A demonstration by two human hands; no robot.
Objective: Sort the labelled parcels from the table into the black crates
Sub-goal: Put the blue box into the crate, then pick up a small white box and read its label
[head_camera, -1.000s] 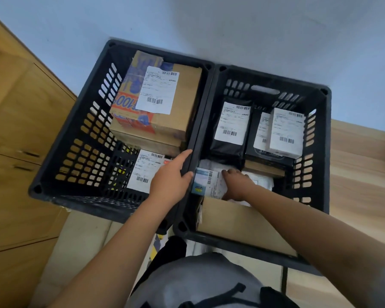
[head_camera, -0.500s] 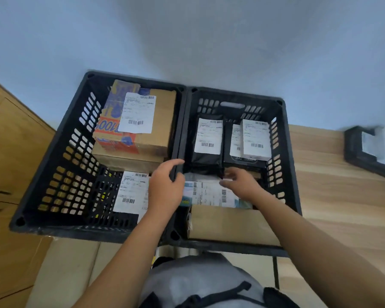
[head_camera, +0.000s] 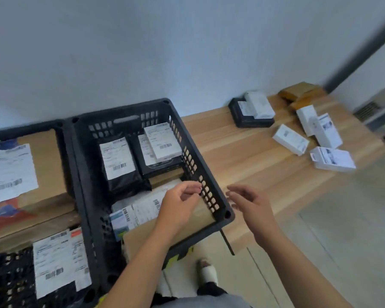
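At far left, a black crate (head_camera: 60,130), cut off by the frame edge, holds a large cardboard box (head_camera: 47,165) with a white shipping label (head_camera: 9,172) on top. Nearer the viewer in the same crate lies another labelled parcel (head_camera: 56,263).

Touching its right side stands a second black crate (head_camera: 211,192), its walls pierced with slots. At the back of this crate lie a black pouch (head_camera: 122,174) with a white label and, beside it, a flat black parcel (head_camera: 162,167) with a small white box (head_camera: 162,141) on top. Toward the front lie a pale labelled packet (head_camera: 138,212) and, partly over its near edge, a brown cardboard box (head_camera: 142,238).

The left hand (head_camera: 178,207) hovers above the front right corner of this crate, fingers loosely curled, holding nothing. The right hand (head_camera: 251,205) hangs just outside the crate wall, over the wooden table (head_camera: 242,152), fingers relaxed and likewise empty. The two hands are near each other, with the crate wall between them.

Further right, well apart from the crates, the remaining parcels rest on the table: a black box (head_camera: 249,121) by the wall with a white box (head_camera: 260,105) on it, two brown cardboard boxes (head_camera: 300,92) at the far corner, and four white labelled boxes (head_camera: 290,138) scattered near the table's right edge. Motion blur leaves all label text unreadable.
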